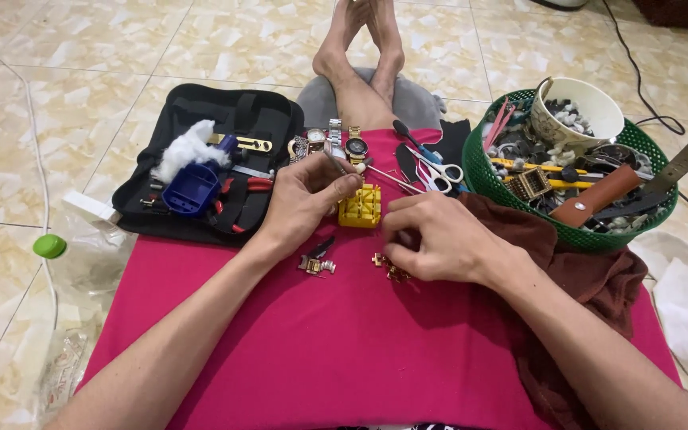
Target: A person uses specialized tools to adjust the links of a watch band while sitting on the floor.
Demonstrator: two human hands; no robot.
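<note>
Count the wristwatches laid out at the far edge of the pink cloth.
3: a silver watch, a metal-band watch and a dark-dial watch, side by side beyond the left hand. The green basket may hide more.

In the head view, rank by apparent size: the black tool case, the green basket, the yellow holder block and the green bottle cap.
1. Black fabric tool case
2. Green plastic mesh basket, nearly as large
3. Yellow plastic holder block
4. Green bottle cap

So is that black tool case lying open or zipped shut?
Open. The black tool case lies spread flat, with pliers and a blue holder showing inside.
</note>
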